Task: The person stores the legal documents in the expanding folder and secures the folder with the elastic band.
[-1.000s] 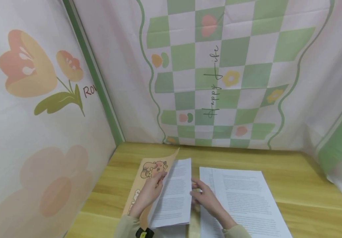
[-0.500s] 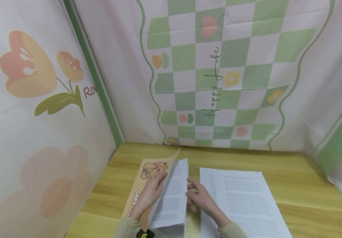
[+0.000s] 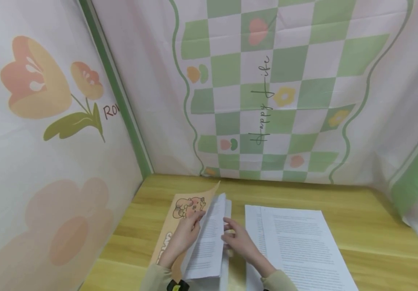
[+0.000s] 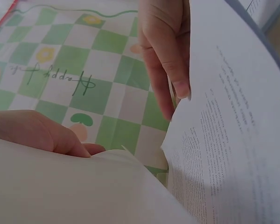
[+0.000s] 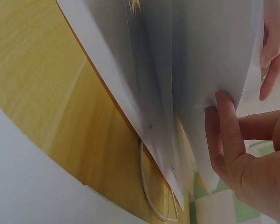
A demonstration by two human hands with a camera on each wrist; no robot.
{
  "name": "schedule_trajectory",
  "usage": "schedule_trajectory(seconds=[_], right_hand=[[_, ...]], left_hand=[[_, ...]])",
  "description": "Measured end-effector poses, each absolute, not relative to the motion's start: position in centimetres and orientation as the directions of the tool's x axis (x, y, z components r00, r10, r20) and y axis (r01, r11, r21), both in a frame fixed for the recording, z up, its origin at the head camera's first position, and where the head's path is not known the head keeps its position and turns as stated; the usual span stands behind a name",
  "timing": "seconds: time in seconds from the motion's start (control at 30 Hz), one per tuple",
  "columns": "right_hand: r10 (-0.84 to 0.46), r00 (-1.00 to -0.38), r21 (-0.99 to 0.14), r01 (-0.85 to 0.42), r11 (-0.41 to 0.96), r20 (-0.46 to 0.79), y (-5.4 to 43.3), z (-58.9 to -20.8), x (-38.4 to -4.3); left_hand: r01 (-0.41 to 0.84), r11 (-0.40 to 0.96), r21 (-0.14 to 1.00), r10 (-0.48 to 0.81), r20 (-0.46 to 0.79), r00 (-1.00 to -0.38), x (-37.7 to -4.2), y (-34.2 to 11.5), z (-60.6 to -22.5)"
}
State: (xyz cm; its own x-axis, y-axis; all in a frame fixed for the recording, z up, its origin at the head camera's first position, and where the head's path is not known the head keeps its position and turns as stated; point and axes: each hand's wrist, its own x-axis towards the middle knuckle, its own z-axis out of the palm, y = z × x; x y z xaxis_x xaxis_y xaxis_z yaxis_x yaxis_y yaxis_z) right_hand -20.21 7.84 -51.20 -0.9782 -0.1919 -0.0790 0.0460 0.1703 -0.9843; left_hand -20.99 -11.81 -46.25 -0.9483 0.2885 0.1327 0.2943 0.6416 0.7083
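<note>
An orange folder cover (image 3: 170,234) with a cartoon animal on it is raised at the left in the head view. My left hand (image 3: 181,234) grips the cover's edge, its thumb over the front. Inside stand printed sheets (image 3: 206,242), tilted up. My right hand (image 3: 243,242) pinches their right edge between thumb and fingers. In the right wrist view the right hand (image 5: 252,158) has its fingertips on the back of a lifted sheet (image 5: 210,51), with more layers fanned open beneath. The left wrist view shows the sheet's printed side (image 4: 228,126) curving away from the right hand (image 4: 165,51).
To the right lie more printed sheets (image 3: 303,242), overlapping, on the wooden table (image 3: 372,226). A thin white loop (image 5: 147,186) sticks out at the folder's edge. A green-and-white checked curtain (image 3: 259,93) closes off the back, and a flowered one (image 3: 67,161) the left.
The right hand has shifted left, carrying the sheets' right edge toward the cover. A white layer behind them now shows at the right. The left hand stays on the cover.
</note>
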Motion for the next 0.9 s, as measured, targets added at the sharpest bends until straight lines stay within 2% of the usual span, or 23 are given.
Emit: schedule_trajectory(seconds=[0.9], right_hand=[[-0.197, -0.977, -0.980, 0.045, 0.194, -0.084, 6.3, -51.2, -20.5]], left_hand=[[0.357, 0.633, 0.687, 0.307, 0.200, -0.930, -21.0, -12.2, -46.2]])
